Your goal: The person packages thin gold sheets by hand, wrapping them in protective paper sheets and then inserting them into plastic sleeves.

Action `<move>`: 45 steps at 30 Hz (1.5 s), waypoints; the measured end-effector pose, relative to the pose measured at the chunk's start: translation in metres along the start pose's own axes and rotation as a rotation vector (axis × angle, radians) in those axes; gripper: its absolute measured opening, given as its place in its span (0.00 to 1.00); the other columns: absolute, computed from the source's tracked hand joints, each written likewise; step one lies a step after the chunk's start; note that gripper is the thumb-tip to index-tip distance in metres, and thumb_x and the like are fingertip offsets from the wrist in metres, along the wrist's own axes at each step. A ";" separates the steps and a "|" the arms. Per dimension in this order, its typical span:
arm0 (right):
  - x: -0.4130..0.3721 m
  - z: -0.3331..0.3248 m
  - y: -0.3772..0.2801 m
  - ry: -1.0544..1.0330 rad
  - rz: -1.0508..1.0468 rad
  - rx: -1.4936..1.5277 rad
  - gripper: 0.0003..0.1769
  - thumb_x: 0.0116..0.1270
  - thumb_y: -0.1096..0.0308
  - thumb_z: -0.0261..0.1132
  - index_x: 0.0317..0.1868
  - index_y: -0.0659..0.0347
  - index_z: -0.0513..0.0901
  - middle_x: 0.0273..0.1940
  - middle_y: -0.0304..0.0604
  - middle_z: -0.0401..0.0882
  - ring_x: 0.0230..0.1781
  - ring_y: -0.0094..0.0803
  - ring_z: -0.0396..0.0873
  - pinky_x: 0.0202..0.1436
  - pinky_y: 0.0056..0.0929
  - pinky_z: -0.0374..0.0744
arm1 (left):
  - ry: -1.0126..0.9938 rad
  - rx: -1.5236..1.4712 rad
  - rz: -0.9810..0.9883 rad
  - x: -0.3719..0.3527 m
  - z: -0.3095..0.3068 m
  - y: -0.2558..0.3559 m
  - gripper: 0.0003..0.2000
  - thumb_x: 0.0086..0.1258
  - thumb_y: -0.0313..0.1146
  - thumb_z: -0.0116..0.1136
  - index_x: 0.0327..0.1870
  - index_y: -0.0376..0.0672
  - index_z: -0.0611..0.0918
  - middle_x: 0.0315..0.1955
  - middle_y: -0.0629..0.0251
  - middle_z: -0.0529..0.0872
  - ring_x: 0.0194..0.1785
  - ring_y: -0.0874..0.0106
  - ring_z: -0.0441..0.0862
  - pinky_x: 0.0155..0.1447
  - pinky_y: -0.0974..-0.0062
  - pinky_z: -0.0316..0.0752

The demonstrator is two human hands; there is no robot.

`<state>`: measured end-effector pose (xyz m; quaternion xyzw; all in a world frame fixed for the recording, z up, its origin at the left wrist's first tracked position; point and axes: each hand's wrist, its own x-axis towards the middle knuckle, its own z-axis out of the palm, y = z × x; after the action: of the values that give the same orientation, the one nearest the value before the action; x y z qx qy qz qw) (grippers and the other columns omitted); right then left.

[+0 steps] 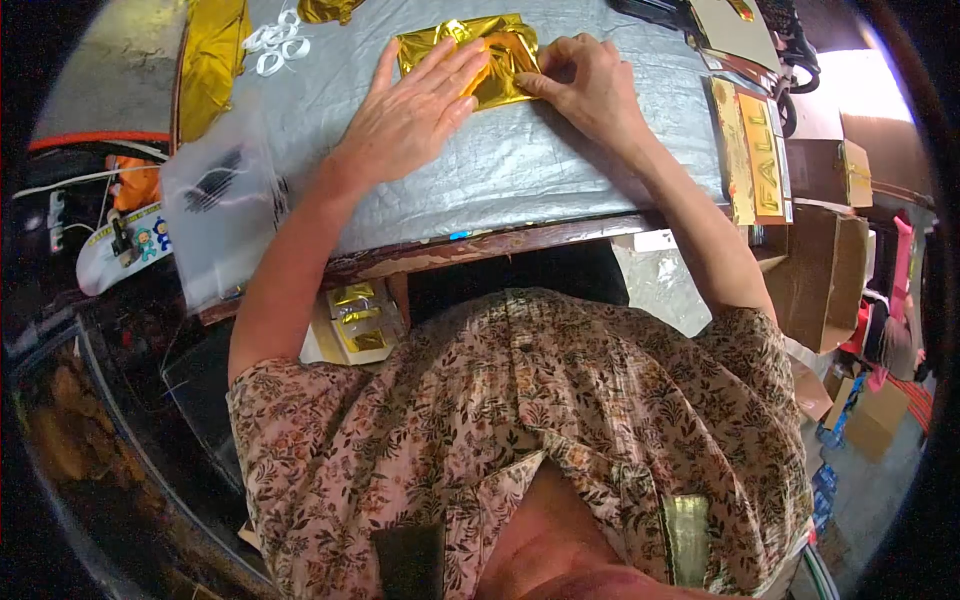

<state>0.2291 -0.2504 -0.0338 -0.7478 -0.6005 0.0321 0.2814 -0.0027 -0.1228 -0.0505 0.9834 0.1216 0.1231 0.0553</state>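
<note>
A shiny gold foil sheet or packet [505,88] lies on the silver-covered table in front of me. My left hand [415,110] rests flat on its left part, fingers stretched out and holding nothing. At its right edge my right hand [590,85] is closed, with thumb and curled fingers pinching the foil. The foil looks creased, and part of it is hidden under my left fingers.
White looped ties [277,43] and a larger gold foil piece [212,75] lie at the table's left. Clear plastic sleeves [222,205] overhang the left edge. A "FALL" sign [765,150] lies on the right. Cardboard boxes [815,275] stand beyond it.
</note>
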 end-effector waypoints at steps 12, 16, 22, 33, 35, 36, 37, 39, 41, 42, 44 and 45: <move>-0.003 0.005 0.009 -0.031 0.043 -0.010 0.17 0.62 0.54 0.80 0.38 0.60 0.89 0.42 0.45 0.87 0.41 0.40 0.86 0.48 0.40 0.82 | 0.007 -0.080 -0.031 -0.006 -0.011 -0.020 0.28 0.85 0.44 0.42 0.85 0.60 0.59 0.86 0.71 0.53 0.88 0.57 0.46 0.83 0.33 0.28; -0.006 0.003 0.009 -0.026 0.030 0.009 0.17 0.63 0.54 0.79 0.39 0.60 0.89 0.42 0.44 0.87 0.41 0.40 0.86 0.50 0.41 0.81 | 0.020 -0.069 -0.083 -0.016 -0.008 -0.032 0.30 0.84 0.46 0.44 0.86 0.60 0.57 0.86 0.70 0.52 0.88 0.54 0.44 0.83 0.31 0.29; -0.014 0.001 0.004 0.051 0.005 -0.034 0.16 0.63 0.54 0.79 0.41 0.58 0.90 0.43 0.42 0.88 0.46 0.40 0.85 0.56 0.41 0.78 | 0.053 -0.082 -0.076 -0.012 -0.014 -0.027 0.35 0.81 0.46 0.52 0.86 0.61 0.54 0.86 0.69 0.53 0.88 0.55 0.45 0.82 0.30 0.32; -0.016 -0.018 0.024 -0.081 -0.482 0.339 0.11 0.64 0.72 0.74 0.47 0.60 0.87 0.54 0.41 0.88 0.59 0.40 0.82 0.67 0.42 0.75 | 0.314 -0.187 -0.130 -0.007 -0.044 0.024 0.50 0.63 0.35 0.72 0.86 0.51 0.55 0.84 0.60 0.57 0.87 0.58 0.51 0.85 0.39 0.40; -0.015 -0.019 0.024 -0.109 -0.553 0.335 0.12 0.64 0.72 0.73 0.48 0.60 0.87 0.51 0.41 0.88 0.58 0.41 0.82 0.67 0.41 0.75 | 0.368 -0.114 -0.090 -0.009 -0.054 0.045 0.52 0.53 0.32 0.77 0.83 0.50 0.62 0.80 0.58 0.66 0.83 0.57 0.61 0.83 0.43 0.52; -0.015 -0.019 0.024 -0.139 -0.624 0.329 0.12 0.64 0.73 0.71 0.48 0.60 0.86 0.47 0.41 0.88 0.57 0.41 0.83 0.67 0.41 0.74 | 0.363 -0.113 -0.092 -0.011 -0.054 0.054 0.52 0.53 0.32 0.77 0.83 0.50 0.62 0.80 0.58 0.66 0.83 0.57 0.61 0.83 0.43 0.52; -0.016 -0.019 0.025 -0.139 -0.624 0.335 0.12 0.64 0.73 0.71 0.48 0.60 0.86 0.47 0.41 0.88 0.57 0.41 0.83 0.67 0.41 0.74 | 0.338 -0.088 -0.085 -0.013 -0.051 0.065 0.49 0.51 0.30 0.76 0.81 0.54 0.66 0.74 0.61 0.72 0.78 0.60 0.67 0.77 0.46 0.59; -0.016 -0.019 0.026 -0.171 -0.651 0.299 0.11 0.65 0.73 0.72 0.48 0.60 0.87 0.51 0.44 0.88 0.59 0.46 0.82 0.65 0.43 0.77 | 0.363 -0.063 -0.093 -0.012 -0.047 0.095 0.44 0.52 0.33 0.78 0.76 0.53 0.73 0.61 0.66 0.80 0.64 0.65 0.78 0.65 0.55 0.70; -0.013 -0.014 0.031 -0.183 -0.657 0.336 0.12 0.65 0.73 0.72 0.48 0.61 0.87 0.50 0.44 0.88 0.57 0.46 0.83 0.64 0.43 0.77 | 0.342 -0.073 -0.113 -0.009 -0.035 0.113 0.42 0.52 0.34 0.78 0.74 0.51 0.74 0.59 0.66 0.81 0.61 0.65 0.79 0.64 0.57 0.71; -0.011 -0.012 0.031 -0.194 -0.664 0.364 0.12 0.65 0.73 0.72 0.49 0.61 0.87 0.48 0.45 0.88 0.55 0.46 0.84 0.64 0.43 0.77 | 0.328 -0.085 -0.129 -0.007 -0.028 0.120 0.40 0.53 0.35 0.78 0.72 0.49 0.76 0.57 0.66 0.82 0.59 0.65 0.79 0.63 0.60 0.72; -0.007 -0.013 0.032 -0.197 -0.690 0.376 0.12 0.65 0.73 0.72 0.49 0.62 0.87 0.48 0.46 0.88 0.51 0.47 0.85 0.64 0.43 0.77 | 0.348 -0.040 -0.144 -0.004 -0.017 0.128 0.34 0.57 0.36 0.77 0.68 0.48 0.79 0.52 0.68 0.84 0.56 0.65 0.81 0.60 0.65 0.75; -0.004 -0.015 0.033 -0.244 -0.690 0.355 0.13 0.65 0.74 0.71 0.50 0.62 0.87 0.48 0.47 0.89 0.52 0.45 0.86 0.64 0.41 0.78 | 0.296 -0.038 -0.195 -0.004 -0.015 0.130 0.31 0.59 0.35 0.75 0.66 0.47 0.79 0.49 0.67 0.85 0.53 0.65 0.83 0.57 0.66 0.77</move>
<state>0.2622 -0.2638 -0.0378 -0.4329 -0.8303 0.1273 0.3271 0.0194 -0.2479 -0.0191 0.9367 0.2210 0.2630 0.0670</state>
